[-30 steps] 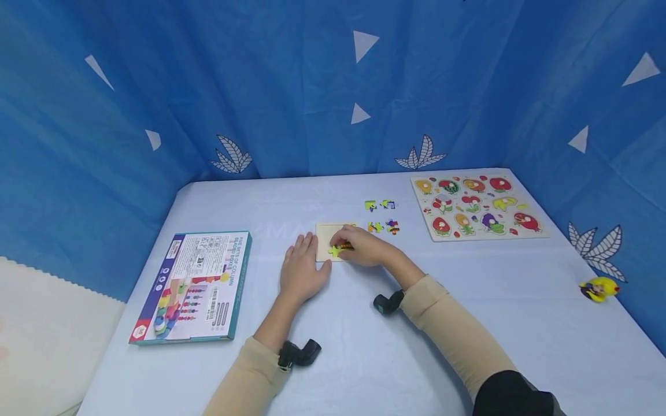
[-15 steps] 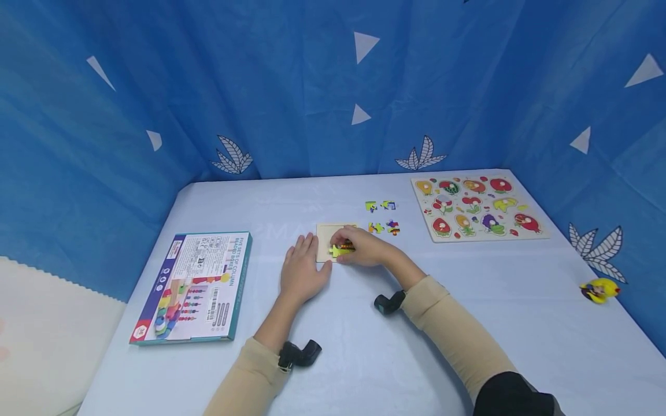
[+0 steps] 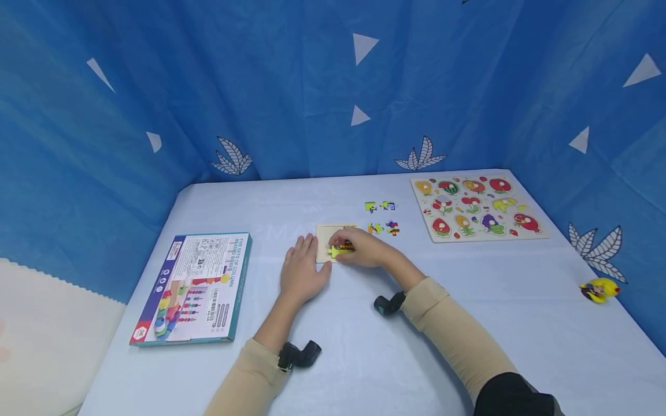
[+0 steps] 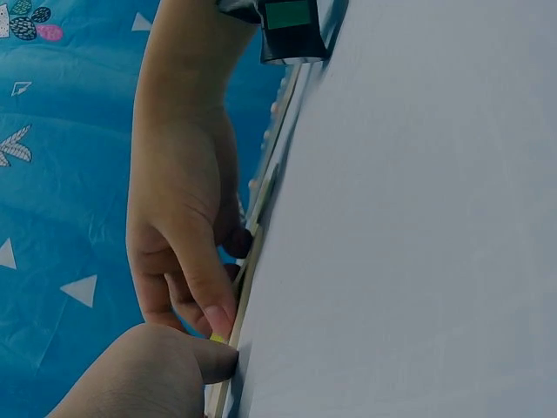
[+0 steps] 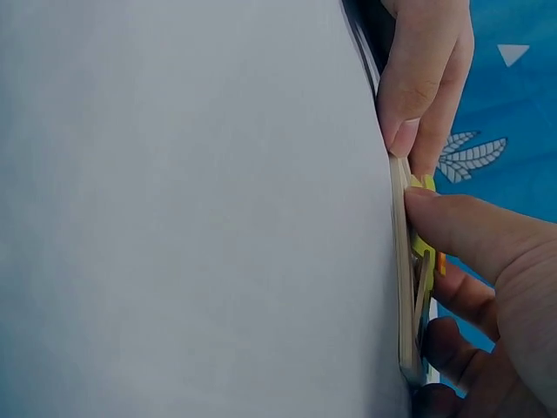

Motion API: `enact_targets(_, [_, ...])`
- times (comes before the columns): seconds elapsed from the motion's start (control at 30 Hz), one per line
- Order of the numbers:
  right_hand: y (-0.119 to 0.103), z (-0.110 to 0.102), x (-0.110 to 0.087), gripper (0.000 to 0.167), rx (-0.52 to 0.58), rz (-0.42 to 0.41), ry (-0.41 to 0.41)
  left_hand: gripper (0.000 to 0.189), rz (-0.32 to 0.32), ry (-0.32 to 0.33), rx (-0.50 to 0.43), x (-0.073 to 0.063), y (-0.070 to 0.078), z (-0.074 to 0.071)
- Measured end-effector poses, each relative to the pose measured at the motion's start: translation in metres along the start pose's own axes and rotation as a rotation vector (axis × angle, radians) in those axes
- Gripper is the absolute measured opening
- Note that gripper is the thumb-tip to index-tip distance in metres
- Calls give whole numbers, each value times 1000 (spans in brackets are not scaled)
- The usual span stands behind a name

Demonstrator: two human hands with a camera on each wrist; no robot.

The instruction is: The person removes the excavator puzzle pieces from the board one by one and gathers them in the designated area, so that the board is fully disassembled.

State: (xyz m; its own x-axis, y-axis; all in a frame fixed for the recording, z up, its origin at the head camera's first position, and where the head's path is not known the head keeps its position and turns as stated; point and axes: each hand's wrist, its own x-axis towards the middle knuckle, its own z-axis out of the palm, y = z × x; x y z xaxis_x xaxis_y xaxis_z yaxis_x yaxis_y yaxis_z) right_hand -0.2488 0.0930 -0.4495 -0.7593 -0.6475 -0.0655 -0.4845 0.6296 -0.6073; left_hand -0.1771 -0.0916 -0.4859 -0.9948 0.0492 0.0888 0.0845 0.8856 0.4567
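A small pale wooden puzzle tray (image 3: 323,236) lies flat near the middle of the table. My left hand (image 3: 304,274) holds it down at the left edge, fingers extended and thumb at the near edge. Over the tray, my right hand (image 3: 364,247) pinches a yellow jigsaw piece (image 3: 340,252) between thumb and fingers. In the right wrist view the thumb presses this yellow piece (image 5: 424,241), which sits tilted just above the tray rim (image 5: 403,287). The right fingers and palm hide the tray's right part. Just right of the tray lie several loose jigsaw pieces (image 3: 376,227).
A flat toy box (image 3: 195,289) lies at the left of the table. At the back right is a fruit peg puzzle board (image 3: 478,207). A small yellow figurine (image 3: 599,289) stands by the right edge. A blue curtain (image 3: 291,86) hangs behind the table.
The right hand stays over the tray, and the yellow piece between its fingers shifts and turns slightly. The left hand and the loose pieces keep their places.
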Motion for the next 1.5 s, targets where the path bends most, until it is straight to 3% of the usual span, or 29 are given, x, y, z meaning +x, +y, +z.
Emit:
enact_targets(0.2, [-1, 1, 0, 28, 39, -16, -3, 73, -7, -6, 6, 0, -1, 0])
enact_targets(0.7, [3, 4, -4, 27, 132, 70, 42, 73, -7, -16, 9, 0, 3, -1])
enact_targets(1.13, [4, 9, -2, 24, 158, 58, 66, 73, -11, -13, 14, 0, 2, -1])
enact_targets(1.5, [4, 12, 0, 22, 265, 64, 97, 73, -3, -10, 12, -1, 2, -3])
